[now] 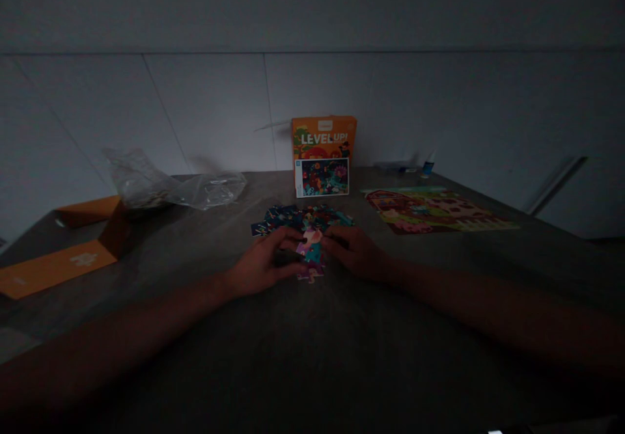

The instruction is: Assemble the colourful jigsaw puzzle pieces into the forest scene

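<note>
The scene is dim. A small cluster of joined puzzle pieces (pixel 310 252), pink, teal and purple, lies on the grey table (pixel 312 356) between both hands. My left hand (pixel 261 263) pinches its left side with thumb and fingers. On the right side my right hand (pixel 355 250) grips the same cluster with curled fingers. Just beyond my fingers lies a dark blue patch of loose and joined pieces (pixel 297 218).
An orange puzzle box (pixel 323 155) stands upright at the back centre. A finished farm puzzle (pixel 432 211) lies to the right. At left are a crumpled clear plastic bag (pixel 168 187) and an opened orange box lid (pixel 68 252). A small bottle (pixel 429 163) stands near the wall.
</note>
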Action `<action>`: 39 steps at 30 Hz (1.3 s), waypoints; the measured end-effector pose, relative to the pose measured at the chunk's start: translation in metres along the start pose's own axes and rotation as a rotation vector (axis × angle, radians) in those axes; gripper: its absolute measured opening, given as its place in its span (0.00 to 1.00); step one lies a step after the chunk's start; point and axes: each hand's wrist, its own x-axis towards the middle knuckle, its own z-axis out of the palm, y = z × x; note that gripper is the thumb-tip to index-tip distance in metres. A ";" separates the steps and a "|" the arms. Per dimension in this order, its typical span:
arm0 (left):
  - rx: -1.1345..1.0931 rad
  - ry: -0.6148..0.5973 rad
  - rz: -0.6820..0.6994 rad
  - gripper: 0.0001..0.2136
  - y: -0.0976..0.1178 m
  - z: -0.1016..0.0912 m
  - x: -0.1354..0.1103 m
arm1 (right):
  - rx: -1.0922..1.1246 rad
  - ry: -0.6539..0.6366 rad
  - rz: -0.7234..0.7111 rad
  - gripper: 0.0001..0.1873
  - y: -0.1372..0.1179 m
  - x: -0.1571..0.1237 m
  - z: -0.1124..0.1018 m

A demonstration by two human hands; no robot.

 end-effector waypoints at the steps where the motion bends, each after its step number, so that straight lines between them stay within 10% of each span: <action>1: 0.012 -0.003 -0.014 0.25 0.001 0.000 0.000 | 0.000 0.010 0.011 0.18 0.000 0.000 0.000; 12: 0.158 -0.133 0.141 0.17 0.004 -0.002 0.003 | 0.012 0.165 0.206 0.18 0.008 0.005 0.000; 22: 0.155 0.017 0.248 0.08 -0.001 -0.003 0.002 | 0.053 0.115 0.139 0.19 0.005 0.002 0.000; 39: 0.136 -0.244 0.325 0.05 0.001 -0.004 0.004 | 0.139 0.148 0.080 0.14 0.004 0.000 -0.004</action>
